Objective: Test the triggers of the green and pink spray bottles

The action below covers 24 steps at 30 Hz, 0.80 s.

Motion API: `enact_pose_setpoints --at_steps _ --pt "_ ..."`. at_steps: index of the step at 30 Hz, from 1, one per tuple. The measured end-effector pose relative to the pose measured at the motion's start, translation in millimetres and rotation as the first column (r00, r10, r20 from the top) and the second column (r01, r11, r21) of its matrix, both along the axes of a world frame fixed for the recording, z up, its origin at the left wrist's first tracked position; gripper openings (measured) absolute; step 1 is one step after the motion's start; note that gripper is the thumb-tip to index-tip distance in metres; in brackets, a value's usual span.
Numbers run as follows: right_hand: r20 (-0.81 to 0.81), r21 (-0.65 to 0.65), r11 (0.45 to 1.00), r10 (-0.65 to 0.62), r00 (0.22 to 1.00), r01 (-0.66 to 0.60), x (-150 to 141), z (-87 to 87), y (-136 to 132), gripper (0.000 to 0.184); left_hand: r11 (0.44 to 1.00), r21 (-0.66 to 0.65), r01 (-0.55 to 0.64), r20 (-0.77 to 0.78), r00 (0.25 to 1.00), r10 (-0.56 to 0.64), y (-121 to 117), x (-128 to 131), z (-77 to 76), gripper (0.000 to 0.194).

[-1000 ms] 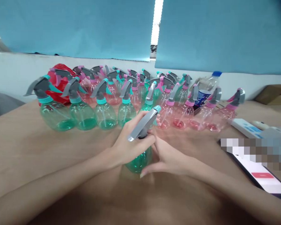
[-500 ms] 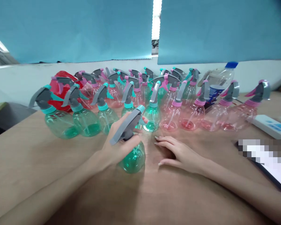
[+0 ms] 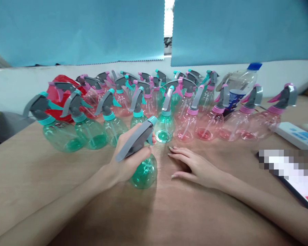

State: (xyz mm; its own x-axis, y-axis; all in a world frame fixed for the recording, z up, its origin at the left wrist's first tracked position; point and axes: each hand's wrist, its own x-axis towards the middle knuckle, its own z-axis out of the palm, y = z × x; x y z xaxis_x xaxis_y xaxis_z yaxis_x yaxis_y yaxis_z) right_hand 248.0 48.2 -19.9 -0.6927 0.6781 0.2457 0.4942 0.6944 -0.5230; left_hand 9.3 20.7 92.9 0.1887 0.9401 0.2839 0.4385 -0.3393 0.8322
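Note:
My left hand is wrapped round the neck of a green spray bottle with a grey sprayer head and a teal nozzle. The bottle tilts slightly, its nozzle pointing up and right; whether its base touches the table is hard to tell. My right hand lies on the wooden table to the right of that bottle, fingers stretched out, holding nothing. Just beyond both hands runs a front row of spray bottles: green ones such as the green bottle at left and middle, pink ones such as the pink bottle at right.
More spray bottles stand crowded behind the front row, with a red plastic bag at back left. A large clear bottle with a blue cap and a blue cup are at back right. A white device and a blurred-out tablet-like item lie at right.
The view has shifted slightly. My left hand still grips the green spray bottle, its head tipped a little further down to the left. My right hand rests as before.

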Motion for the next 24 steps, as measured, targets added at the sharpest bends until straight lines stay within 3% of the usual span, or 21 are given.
enact_pose_setpoints --at_steps 7,12,24 --pt "0.013 0.008 1.000 -0.003 1.000 0.003 0 1.8 0 0.062 0.999 0.039 -0.004 -0.001 1.000 0.004 3 -2 -0.5 0.010" --pt "0.035 0.011 1.000 0.002 0.999 -0.002 -1 3.7 0 0.063 1.000 0.008 0.021 0.051 0.998 -0.022 3 2 2.0 0.030" --pt "-0.008 0.017 1.000 0.001 1.000 -0.001 1 -0.8 -1 0.062 0.999 0.045 0.027 -0.037 0.999 -0.025 8 1 -12.6 0.045"
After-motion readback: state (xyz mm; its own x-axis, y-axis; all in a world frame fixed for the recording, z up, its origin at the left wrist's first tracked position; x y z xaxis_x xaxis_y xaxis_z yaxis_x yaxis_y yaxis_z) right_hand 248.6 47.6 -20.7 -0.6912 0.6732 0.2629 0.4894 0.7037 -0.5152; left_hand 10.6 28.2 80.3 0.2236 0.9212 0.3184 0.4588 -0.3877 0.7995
